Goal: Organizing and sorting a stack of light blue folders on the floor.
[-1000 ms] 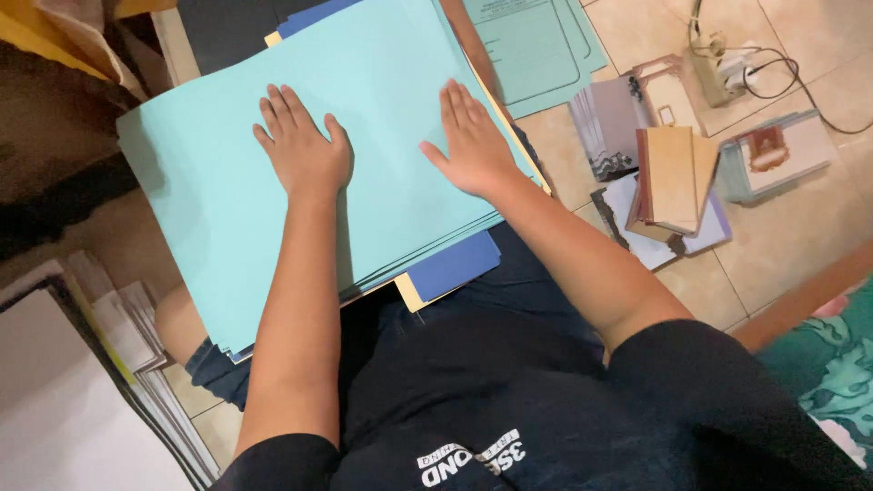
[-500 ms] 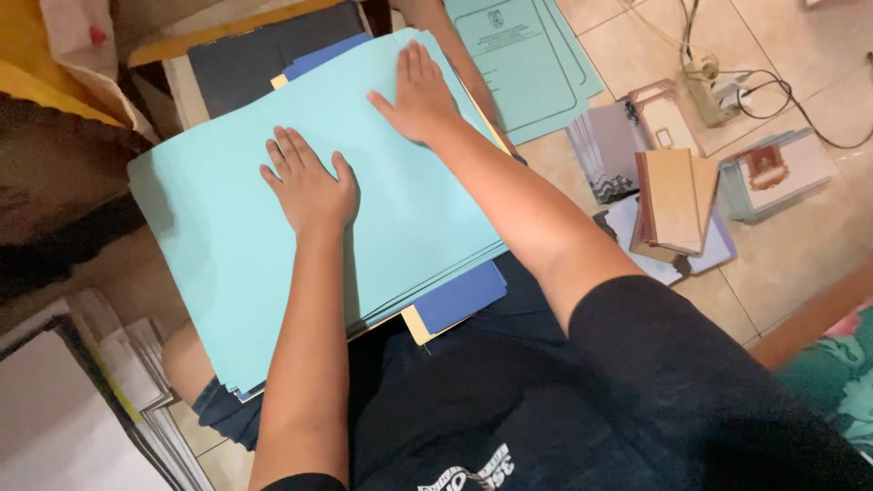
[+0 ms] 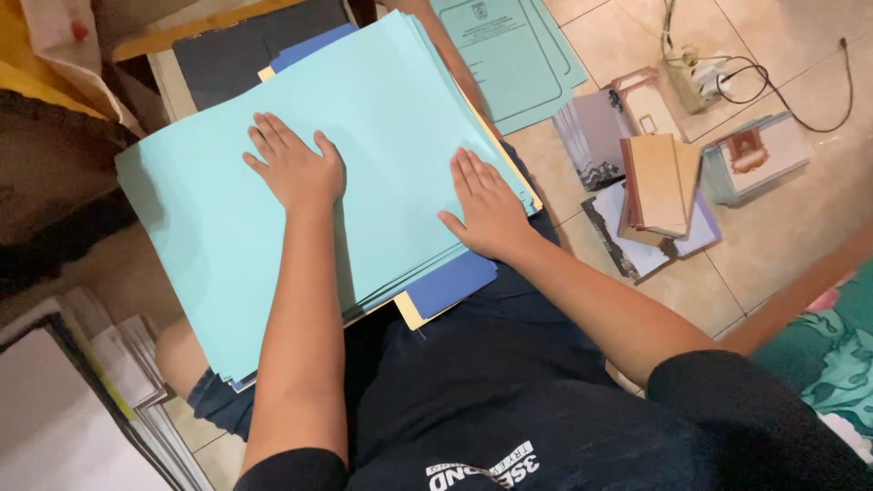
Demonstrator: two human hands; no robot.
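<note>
A thick stack of light teal paper folders (image 3: 209,227) rests across my lap, with a blue folder (image 3: 450,284) and a cream one sticking out underneath at the near edge. My left hand (image 3: 296,164) lies flat, fingers spread, on the middle of the top sheet. My right hand (image 3: 488,205) lies flat on the stack's right edge, palm down, fingers pointing away from me. Neither hand grips anything.
Another teal folder (image 3: 514,55) lies on the tiled floor beyond the stack. To the right are small booklets and cards (image 3: 659,182), a boxed item (image 3: 755,155), and a power strip with cables (image 3: 700,77). Piles of papers (image 3: 82,391) sit at lower left.
My right hand slid from the far upper part of the top sheet back toward me to the stack's right edge. My left hand stayed put.
</note>
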